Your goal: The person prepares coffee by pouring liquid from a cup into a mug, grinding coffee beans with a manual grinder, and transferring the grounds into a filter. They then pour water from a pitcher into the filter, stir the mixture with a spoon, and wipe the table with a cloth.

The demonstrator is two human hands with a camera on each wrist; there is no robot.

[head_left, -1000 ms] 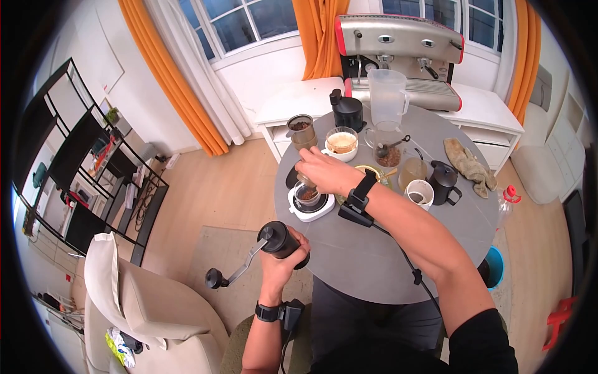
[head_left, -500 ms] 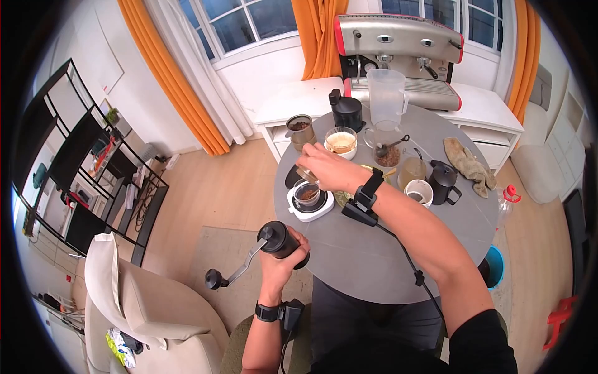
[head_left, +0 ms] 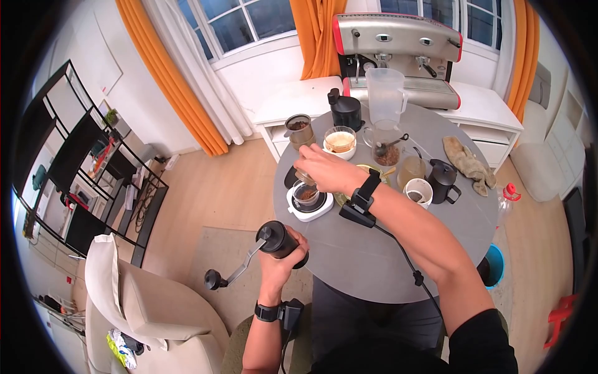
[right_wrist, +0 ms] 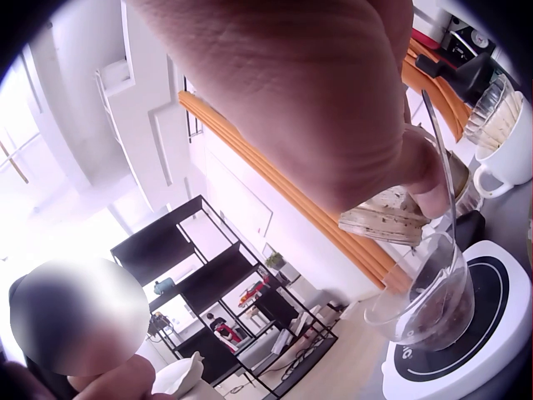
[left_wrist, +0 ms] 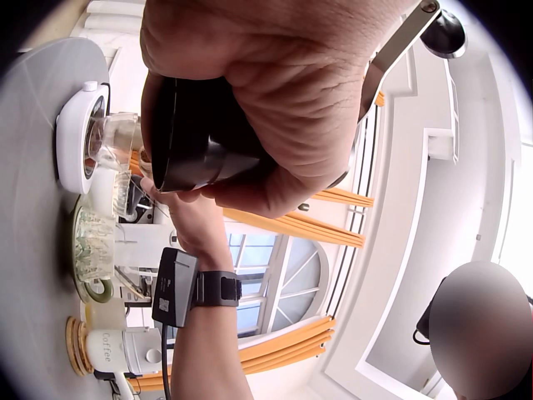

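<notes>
My left hand [head_left: 283,252] grips a black hand coffee grinder [head_left: 274,237] by its body, off the table's near left edge, its crank sticking out to the left. With curled fingers my right hand [head_left: 327,169] holds a small stained see-through container [right_wrist: 383,218], tilted just above a glass cup [right_wrist: 445,312]. Brown coffee [head_left: 306,195] lies in that cup, which stands on a white scale [head_left: 311,214]. A thin metal strip [right_wrist: 441,158] reaches down to the cup's rim in the right wrist view. Fingers and palm hide part of the container.
Behind the right hand stand a white cup with a glass dripper [head_left: 341,142], a canister of beans [head_left: 300,129] and a black kettle [head_left: 346,111]. Rightward are a glass jug with beans [head_left: 387,156], a white cup [head_left: 418,193], a black pot [head_left: 443,182] and a cloth [head_left: 467,165].
My right hand, with the container, shifted slightly right and then back left over the glass cup. My left hand and the grinder stay nearly still.
</notes>
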